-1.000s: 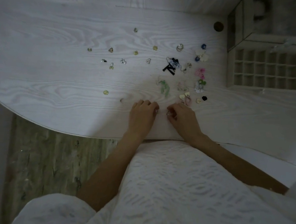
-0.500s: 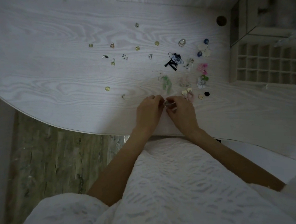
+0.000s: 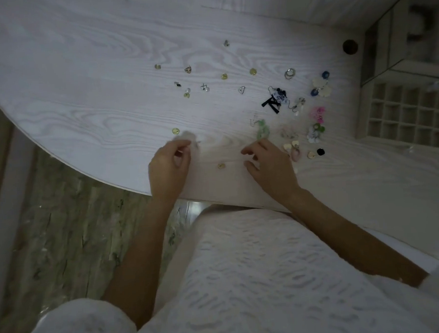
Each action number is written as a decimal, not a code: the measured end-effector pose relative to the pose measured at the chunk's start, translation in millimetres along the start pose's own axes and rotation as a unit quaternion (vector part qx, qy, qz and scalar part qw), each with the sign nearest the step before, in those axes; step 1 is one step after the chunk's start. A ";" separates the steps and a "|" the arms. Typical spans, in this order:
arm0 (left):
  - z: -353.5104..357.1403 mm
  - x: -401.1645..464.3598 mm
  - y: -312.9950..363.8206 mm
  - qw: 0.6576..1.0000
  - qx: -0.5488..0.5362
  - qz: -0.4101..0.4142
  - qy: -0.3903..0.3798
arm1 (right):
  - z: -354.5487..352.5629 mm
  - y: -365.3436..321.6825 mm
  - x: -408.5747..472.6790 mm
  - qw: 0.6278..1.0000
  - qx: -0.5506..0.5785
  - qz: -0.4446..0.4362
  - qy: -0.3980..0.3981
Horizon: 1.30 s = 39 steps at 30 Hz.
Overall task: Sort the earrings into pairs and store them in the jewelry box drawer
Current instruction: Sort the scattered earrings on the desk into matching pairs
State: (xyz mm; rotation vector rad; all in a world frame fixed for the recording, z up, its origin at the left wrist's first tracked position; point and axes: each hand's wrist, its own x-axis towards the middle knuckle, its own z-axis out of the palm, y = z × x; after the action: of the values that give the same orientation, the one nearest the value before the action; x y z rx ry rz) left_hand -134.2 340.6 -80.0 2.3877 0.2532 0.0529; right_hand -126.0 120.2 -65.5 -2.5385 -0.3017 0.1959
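Observation:
Several loose earrings lie scattered on the white wooden table [image 3: 82,97]. A small gold earring [image 3: 221,165] sits on the table between my hands. My left hand [image 3: 169,166] hovers with curled, blurred fingertips beside a tiny stud [image 3: 198,142] and near a yellow-green stud [image 3: 175,131]; I see nothing held in it. My right hand [image 3: 270,165] rests loosely curled and empty, just below a green dangling earring [image 3: 262,129]. The jewelry box drawer [image 3: 362,113], with a grid of compartments, stands pulled out at the right.
The jewelry box [image 3: 394,37] stands at the back right, with a dark round hole [image 3: 350,46] in the table beside it. A black bow earring [image 3: 271,103], silver hoops [image 3: 290,73] and pink earrings [image 3: 317,112] lie among the cluster. The table's curved edge runs in front of me.
My hands, which were together pinching something small, have parted. The left moved left toward the tiny stud, the right moved right, and a gold earring now lies between them.

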 end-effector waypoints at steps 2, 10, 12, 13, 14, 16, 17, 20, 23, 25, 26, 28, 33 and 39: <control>-7.9 -0.7 -12.5 0.998 -0.005 -0.055 0.019 | 8.7 -7.7 6.3 0.998 -0.003 -0.028 -0.051; 6.9 7.7 -7.6 1.000 -0.007 -0.018 -0.021 | 35.2 -25.9 27.3 0.993 0.007 -0.090 -0.080; 12.9 11.1 -4.4 1.000 0.000 -0.005 -0.024 | 34.1 -24.9 33.7 0.993 -0.002 -0.090 -0.073; 15.2 12.8 -3.4 1.000 -0.001 -0.001 -0.026 | 33.1 -24.0 37.0 0.994 -0.005 -0.084 -0.067; 16.7 14.8 -2.6 1.000 -0.003 0.002 -0.027 | 32.0 -23.0 40.6 0.995 -0.005 -0.079 -0.058; 18.8 18.4 -1.1 1.000 -0.001 0.007 -0.030 | 30.1 -20.3 47.7 0.997 -0.002 -0.071 -0.038; 19.4 19.8 -0.4 0.999 0.001 0.009 -0.031 | 29.6 -18.6 51.1 0.997 -0.001 -0.067 -0.031; 19.4 22.0 0.2 1.000 0.006 0.010 -0.029 | 30.0 -15.1 58.7 0.998 0.002 -0.054 -0.026; 16.5 21.3 -1.2 1.000 -0.003 0.009 -0.016 | 30.7 -14.0 62.1 0.998 0.014 -0.049 -0.023; 13.2 20.4 -2.1 1.000 -0.015 -0.001 -0.004 | 30.5 -13.3 63.9 0.998 0.024 -0.051 -0.021; 11.4 19.8 -3.1 1.000 -0.019 -0.007 0.007 | 30.3 -12.8 65.2 0.998 0.027 -0.051 -0.021; 8.0 18.8 -8.0 0.999 -0.024 -0.023 0.037 | 30.0 -11.9 68.1 0.998 0.024 -0.045 -0.024; 1.1 24.2 -24.9 0.996 -0.003 -0.063 0.069 | 28.8 -12.0 74.8 0.999 0.034 -0.013 -0.024; 2.3 33.4 -24.0 0.997 -0.006 -0.065 0.037 | 28.4 -13.5 74.9 0.997 0.056 0.014 -0.053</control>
State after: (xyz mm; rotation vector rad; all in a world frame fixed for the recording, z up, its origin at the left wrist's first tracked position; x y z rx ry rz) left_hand -105.2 363.0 -98.9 2.3540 0.4415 0.0823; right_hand -61.8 165.2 -87.1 -2.4269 -0.2891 0.3500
